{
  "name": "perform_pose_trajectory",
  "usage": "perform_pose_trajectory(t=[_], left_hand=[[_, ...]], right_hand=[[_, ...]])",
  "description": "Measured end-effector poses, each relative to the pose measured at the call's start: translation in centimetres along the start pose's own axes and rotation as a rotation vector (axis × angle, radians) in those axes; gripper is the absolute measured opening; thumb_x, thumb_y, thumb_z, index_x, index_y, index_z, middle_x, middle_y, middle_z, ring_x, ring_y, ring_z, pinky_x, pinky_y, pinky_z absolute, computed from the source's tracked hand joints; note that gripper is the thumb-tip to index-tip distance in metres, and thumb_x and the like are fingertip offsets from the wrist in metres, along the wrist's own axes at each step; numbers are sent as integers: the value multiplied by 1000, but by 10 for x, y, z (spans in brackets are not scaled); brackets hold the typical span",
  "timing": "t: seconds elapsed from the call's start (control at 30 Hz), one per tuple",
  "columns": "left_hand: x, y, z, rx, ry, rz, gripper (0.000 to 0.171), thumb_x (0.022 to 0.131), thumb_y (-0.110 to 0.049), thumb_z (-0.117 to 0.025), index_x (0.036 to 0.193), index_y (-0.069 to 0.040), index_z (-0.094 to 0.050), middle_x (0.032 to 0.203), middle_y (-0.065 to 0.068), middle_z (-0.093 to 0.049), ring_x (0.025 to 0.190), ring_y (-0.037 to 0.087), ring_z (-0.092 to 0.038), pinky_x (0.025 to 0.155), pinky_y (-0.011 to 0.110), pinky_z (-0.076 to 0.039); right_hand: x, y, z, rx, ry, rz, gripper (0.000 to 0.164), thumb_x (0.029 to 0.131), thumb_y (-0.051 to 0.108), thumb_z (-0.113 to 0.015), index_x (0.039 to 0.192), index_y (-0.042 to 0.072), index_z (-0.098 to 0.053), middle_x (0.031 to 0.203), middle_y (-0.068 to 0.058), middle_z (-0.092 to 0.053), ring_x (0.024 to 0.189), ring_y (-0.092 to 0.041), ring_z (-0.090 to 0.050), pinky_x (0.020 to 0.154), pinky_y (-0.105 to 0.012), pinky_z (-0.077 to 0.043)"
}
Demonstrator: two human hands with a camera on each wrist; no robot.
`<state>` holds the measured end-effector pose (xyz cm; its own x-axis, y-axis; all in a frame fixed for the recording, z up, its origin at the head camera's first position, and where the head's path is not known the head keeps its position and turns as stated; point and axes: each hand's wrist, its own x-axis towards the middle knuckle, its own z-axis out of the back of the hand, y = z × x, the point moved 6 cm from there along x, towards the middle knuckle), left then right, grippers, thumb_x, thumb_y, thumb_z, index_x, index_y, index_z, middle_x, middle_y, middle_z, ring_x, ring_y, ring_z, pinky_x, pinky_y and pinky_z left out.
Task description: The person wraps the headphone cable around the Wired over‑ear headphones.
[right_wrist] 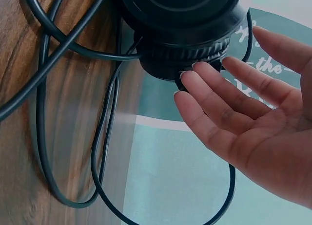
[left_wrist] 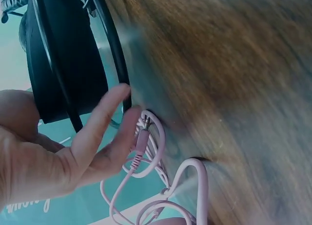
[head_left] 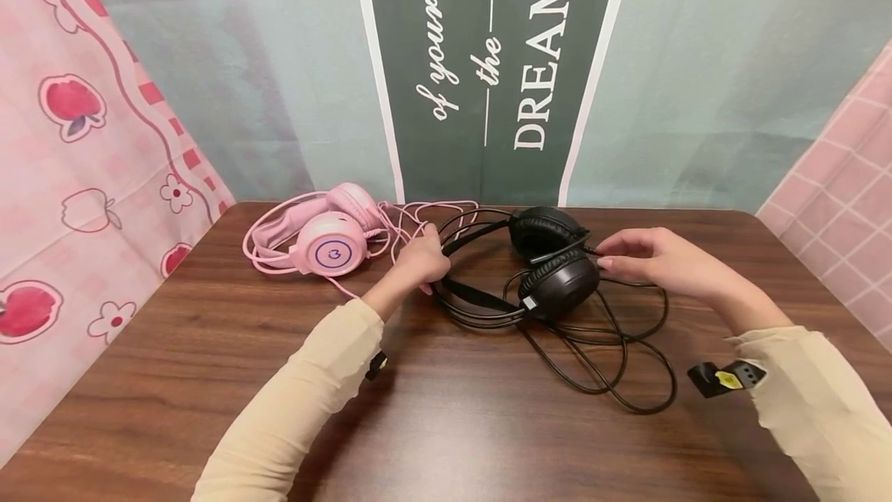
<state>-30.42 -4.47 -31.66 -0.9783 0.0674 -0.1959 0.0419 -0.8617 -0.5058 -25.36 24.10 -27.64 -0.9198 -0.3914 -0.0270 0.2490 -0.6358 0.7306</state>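
Behind everything hangs a big green cloth [head_left: 279, 84], with a darker stripe [head_left: 481, 169] down its middle and white words on it, "DREAMS" being the largest. From where I stand, the brown tabletop [head_left: 453, 417] reaches right up to it. At the person's left hangs a pink cloth [head_left: 104, 169] with red apples and flowers, and at their right a pink cloth with squares [head_left: 846, 177]. Two cream sleeves [head_left: 293, 401] reach over the wood.

The black headphones [head_left: 560, 289] lie flat near the back of the tabletop, between the two hands, with the round ear cups toward the right. The pink headphones [head_left: 334, 245] sit farther left, close to the back edge.

The left hand [head_left: 416, 262] is at the top of the black band, its thumb on one side and its fingers on the other; I can't tell for sure if it pinches it. The right hand [head_left: 662, 262] is by the ear cups, its fingers loosely spread and the tips right at the soft pads.

A black cord [right_wrist: 40, 137] makes loops near the right hand. A pink cord [left_wrist: 202, 196] curls near the left one, with a little pink plug [left_wrist: 141, 141] beside the fingertips.
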Motion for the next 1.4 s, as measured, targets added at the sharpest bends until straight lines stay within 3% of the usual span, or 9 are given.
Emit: perform_pose_trajectory(t=[0.17, 0.37, 0.43, 0.7, 0.87, 1.03, 1.27, 1.4], left_hand=[[1, -1, 5, 26, -23, 1, 39, 83, -7, -53, 118, 0, -37, 120, 29, -50, 46, 24, -61, 53, 27, -54], [4, 3, 4, 66, -25, 1, 35, 80, -6, -53, 113, 2, -41, 119, 29, -51, 40, 20, -58, 52, 24, -51], [4, 4, 4, 45, -17, 0, 32, 80, -4, -52, 110, 3, -42, 118, 30, -50, 40, 21, -58, 46, 25, -51], [0, 10, 3, -108, 38, 10, 31, 84, -1, -49, 113, 6, -40, 119, 33, -45, 49, 30, -62, 49, 34, -55], [-2, 9, 4, -32, 37, -3, 33, 86, -4, -50, 116, 6, -40, 120, 32, -46, 52, 30, -63, 49, 34, -55], [-1, 10, 5, 25, 39, -5, 32, 85, -5, -50, 115, 3, -41, 115, 29, -51, 51, 28, -63, 50, 34, -55], [1, 15, 3, -158, 50, 21, 49, 83, 0, -53, 129, 0, -36, 113, 28, -49, 51, 28, -58, 51, 38, -56], [2, 21, 2, -284, 43, 44, 32, 82, 1, -57, 111, 1, -43, 101, 25, -50, 45, 24, -53, 51, 41, -55]], right_hand=[[-2, -4, 4, -30, -26, 2, 30, 91, 21, -58, 111, -1, -57, 91, -10, -65, 75, -11, -63, 63, -27, -54], [-4, -7, 4, -29, -18, 25, 29, 92, 17, -56, 113, -2, -56, 100, -16, -63, 78, -9, -62, 65, -26, -53], [-4, -7, 4, -22, -21, 32, 28, 92, 17, -56, 113, -2, -56, 101, -18, -62, 78, -9, -62, 65, -26, -53], [-4, -6, 4, -6, -37, 41, 27, 92, 18, -56, 112, 0, -56, 100, -17, -63, 78, -12, -63, 67, -30, -54], [-5, -5, 4, 5, -49, 71, 26, 92, 16, -56, 112, 0, -56, 97, -10, -64, 77, -12, -63, 66, -29, -54], [-3, -7, 3, -5, -44, 70, 26, 92, 16, -56, 113, 0, -56, 99, -17, -63, 77, -12, -63, 66, -29, -54], [-3, -10, 3, 1, -39, 68, 27, 92, 16, -55, 114, 0, -55, 102, -20, -62, 78, -12, -63, 68, -30, -55], [-2, -11, 4, 15, -43, 88, 27, 93, 15, -53, 115, -1, -55, 98, -15, -64, 80, -11, -63, 69, -30, -55]])
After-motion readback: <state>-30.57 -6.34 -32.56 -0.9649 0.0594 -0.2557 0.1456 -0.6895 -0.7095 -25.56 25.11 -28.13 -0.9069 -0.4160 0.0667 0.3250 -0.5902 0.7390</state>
